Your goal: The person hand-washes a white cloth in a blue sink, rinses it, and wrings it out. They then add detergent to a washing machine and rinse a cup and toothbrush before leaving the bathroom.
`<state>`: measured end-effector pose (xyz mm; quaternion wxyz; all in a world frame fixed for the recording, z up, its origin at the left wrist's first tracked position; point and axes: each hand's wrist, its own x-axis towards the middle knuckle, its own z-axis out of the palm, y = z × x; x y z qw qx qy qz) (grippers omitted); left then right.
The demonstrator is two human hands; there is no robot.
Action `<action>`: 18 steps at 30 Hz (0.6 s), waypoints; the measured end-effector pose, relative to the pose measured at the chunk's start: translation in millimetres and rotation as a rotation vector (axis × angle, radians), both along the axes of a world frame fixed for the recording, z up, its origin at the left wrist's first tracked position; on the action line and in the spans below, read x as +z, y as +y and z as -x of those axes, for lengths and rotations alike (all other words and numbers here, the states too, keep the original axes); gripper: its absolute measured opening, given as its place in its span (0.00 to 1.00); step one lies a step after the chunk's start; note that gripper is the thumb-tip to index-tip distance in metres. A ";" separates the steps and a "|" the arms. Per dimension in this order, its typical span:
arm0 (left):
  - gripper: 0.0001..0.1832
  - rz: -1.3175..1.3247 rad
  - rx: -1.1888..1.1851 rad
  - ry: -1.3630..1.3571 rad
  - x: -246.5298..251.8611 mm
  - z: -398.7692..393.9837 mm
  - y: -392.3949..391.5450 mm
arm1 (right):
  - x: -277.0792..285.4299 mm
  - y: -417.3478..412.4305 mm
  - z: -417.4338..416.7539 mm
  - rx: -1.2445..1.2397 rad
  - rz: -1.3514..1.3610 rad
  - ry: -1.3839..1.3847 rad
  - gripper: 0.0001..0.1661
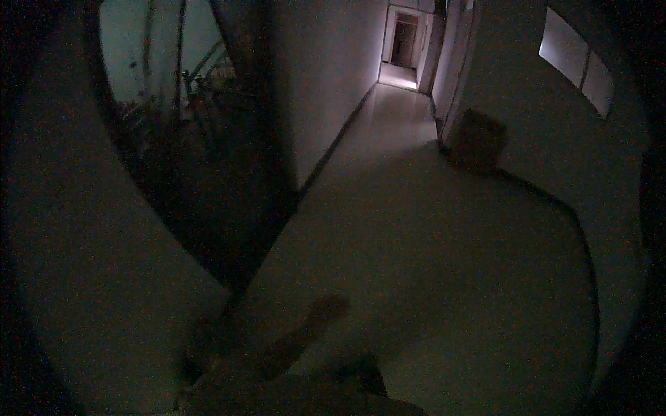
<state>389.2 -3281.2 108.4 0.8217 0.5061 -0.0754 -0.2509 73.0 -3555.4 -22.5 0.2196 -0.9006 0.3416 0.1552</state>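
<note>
A dim corridor floor of pale, smooth material lies before me. What appears to be my left hand reaches forward over it from the lower left, with the forearm bare. Blur and darkness hide its fingers, and I cannot make out anything held in it. My right hand is out of view. Below the arm, part of my clothed body shows at the bottom edge. A dark shape, perhaps a shoe, is beside it.
On the left is a dark opening with unclear cluttered shapes. A brown box-like object stands against the right wall, below a window. Dark skirting lines both walls. Far ahead, a lit doorway ends the corridor.
</note>
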 end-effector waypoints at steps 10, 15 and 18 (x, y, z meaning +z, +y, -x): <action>0.14 0.004 0.068 0.053 -30.6 -126.7 -258.7 | -33.2 -285.6 -128.4 0.033 -0.027 0.034 0.11; 0.13 0.008 0.214 0.079 -51.6 -159.6 -300.8 | -35.8 -409.9 -248.0 0.117 0.012 -0.216 0.11; 0.13 -0.018 0.324 0.096 -90.1 -172.6 -301.6 | -34.8 -453.3 -364.3 0.174 -0.007 -0.459 0.11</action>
